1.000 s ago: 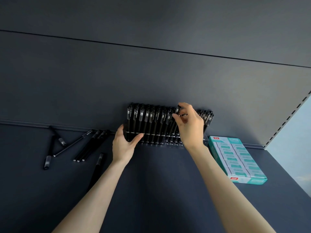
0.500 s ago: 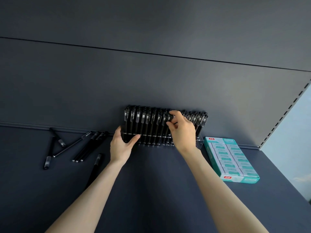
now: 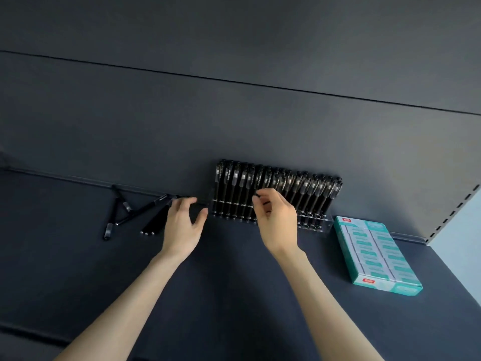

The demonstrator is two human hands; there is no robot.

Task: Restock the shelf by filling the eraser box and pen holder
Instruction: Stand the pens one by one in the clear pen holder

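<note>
A clear pen holder (image 3: 313, 223) stands against the back wall of the dark shelf, packed with a row of black pens (image 3: 307, 186). My right hand (image 3: 278, 222) hovers just in front of its middle, fingers loosely curled, with nothing plainly held. My left hand (image 3: 182, 225) is off the holder's left end, fingers spread, its fingertips over the near ends of several loose black pens (image 3: 153, 220) lying on the shelf. The teal eraser box (image 3: 377, 256) lies flat to the right of the holder, filled with rows of wrapped erasers.
More loose pens (image 3: 114, 217) lie crossed further left by the back rail. The shelf's perforated right upright (image 3: 453, 212) ends the back wall, with a pale wall beyond. The dark shelf surface (image 3: 234, 295) runs on under my forearms.
My left hand let go of the holder's left end and moved left toward the loose pens. My right hand came down off the pen tops and drew back from the holder.
</note>
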